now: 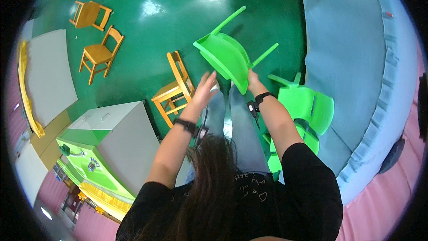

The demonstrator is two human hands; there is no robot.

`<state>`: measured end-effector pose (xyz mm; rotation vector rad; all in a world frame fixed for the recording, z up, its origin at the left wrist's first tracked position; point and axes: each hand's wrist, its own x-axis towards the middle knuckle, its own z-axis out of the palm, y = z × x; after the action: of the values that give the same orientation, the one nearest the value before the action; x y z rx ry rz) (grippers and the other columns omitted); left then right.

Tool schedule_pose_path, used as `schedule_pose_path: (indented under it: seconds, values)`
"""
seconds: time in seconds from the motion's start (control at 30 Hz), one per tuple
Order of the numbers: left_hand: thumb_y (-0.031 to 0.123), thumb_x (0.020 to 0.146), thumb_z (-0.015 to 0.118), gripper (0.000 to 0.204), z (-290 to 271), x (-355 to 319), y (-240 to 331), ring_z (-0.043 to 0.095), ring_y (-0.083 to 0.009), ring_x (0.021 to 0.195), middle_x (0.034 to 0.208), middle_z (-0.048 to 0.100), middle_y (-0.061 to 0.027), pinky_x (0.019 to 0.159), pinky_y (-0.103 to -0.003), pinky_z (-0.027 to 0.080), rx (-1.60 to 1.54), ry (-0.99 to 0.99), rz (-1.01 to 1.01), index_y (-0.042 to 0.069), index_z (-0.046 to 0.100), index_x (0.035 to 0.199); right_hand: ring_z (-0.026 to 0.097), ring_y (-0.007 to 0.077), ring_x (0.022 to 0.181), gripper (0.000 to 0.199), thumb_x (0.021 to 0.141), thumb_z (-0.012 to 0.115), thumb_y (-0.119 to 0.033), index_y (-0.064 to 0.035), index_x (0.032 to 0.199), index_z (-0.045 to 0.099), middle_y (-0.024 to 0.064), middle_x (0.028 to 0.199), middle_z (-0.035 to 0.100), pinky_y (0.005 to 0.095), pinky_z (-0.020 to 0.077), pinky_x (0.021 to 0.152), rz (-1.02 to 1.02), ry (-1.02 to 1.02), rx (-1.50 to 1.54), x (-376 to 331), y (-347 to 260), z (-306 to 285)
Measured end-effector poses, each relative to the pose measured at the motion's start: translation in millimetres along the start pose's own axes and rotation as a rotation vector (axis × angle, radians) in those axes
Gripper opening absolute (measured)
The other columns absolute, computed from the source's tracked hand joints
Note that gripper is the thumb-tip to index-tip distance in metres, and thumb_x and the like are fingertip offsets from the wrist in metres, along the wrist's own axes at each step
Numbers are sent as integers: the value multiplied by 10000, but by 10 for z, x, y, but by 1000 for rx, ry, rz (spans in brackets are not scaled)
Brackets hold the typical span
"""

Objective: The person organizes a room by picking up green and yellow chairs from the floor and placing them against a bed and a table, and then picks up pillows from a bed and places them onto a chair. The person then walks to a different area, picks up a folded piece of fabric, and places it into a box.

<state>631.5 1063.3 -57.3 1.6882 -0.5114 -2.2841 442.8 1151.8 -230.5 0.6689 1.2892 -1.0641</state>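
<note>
A light green plastic child's chair (225, 56) is tilted in front of me, its legs pointing away to the far right. My right hand (253, 81) grips its near right corner, with the fingers partly hidden behind the plastic. Left of the chair and apart from it, my left hand (206, 88) has its fingers stretched out and holds nothing. To the right of my right forearm stand more green plastic chairs (298, 100), close together beside my leg. A dark band with a small device sits on each of my wrists.
Just left of my left hand stands a wooden chair (167, 91). Farther left are an upright wooden chair (98, 54) and a tipped one (88, 14). A grey cabinet with a green sink (91, 163) is at near left. Blue padding (343, 58) runs along the right.
</note>
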Motion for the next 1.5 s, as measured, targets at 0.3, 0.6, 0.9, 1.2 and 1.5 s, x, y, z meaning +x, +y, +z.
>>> schedule_pose_path:
  seconds: [0.3, 0.6, 0.9, 1.2, 1.5]
  values:
    - [131, 790, 519, 524, 664, 576, -111, 497, -227, 985, 1189, 433, -105, 769, -347, 446, 324, 11, 130, 50, 288, 1253, 453, 351, 1051, 501, 807, 520, -326, -34, 1200, 415, 214, 1144, 474, 388, 362, 885, -995, 160, -908, -885, 35, 479]
    - [233, 838, 465, 347, 259, -339, -12, 542, -136, 876, 1021, 565, -34, 728, -261, 415, 695, -343, -72, 43, 468, 1129, 560, 333, 868, 369, 723, 554, -203, -108, 1078, 531, 180, 970, 576, 410, 452, 751, -975, 314, -1364, -1338, -845, 719]
    - [194, 849, 420, 297, -865, -876, -407, 543, -170, 901, 1009, 565, -70, 748, -300, 424, 551, 161, -172, 42, 463, 1100, 588, 289, 819, 321, 677, 606, -165, -83, 986, 584, 144, 903, 611, 372, 459, 713, -940, 228, -1179, -728, -2321, -569]
    - [222, 871, 383, 298, -819, -1043, -1143, 538, -180, 894, 1011, 548, -79, 726, -329, 432, 582, 241, -258, 65, 464, 1110, 593, 216, 779, 321, 702, 619, -61, -10, 1010, 547, 108, 884, 612, 336, 465, 698, -777, 203, -864, -688, -3032, -2077]
    - [160, 858, 413, 246, 730, -652, -1264, 533, -157, 843, 925, 558, -57, 726, -266, 416, 620, -121, -89, 37, 487, 1058, 595, 231, 833, 421, 659, 672, -80, -8, 1044, 519, 135, 924, 606, 341, 466, 728, -678, 276, -876, -643, -3563, -3237]
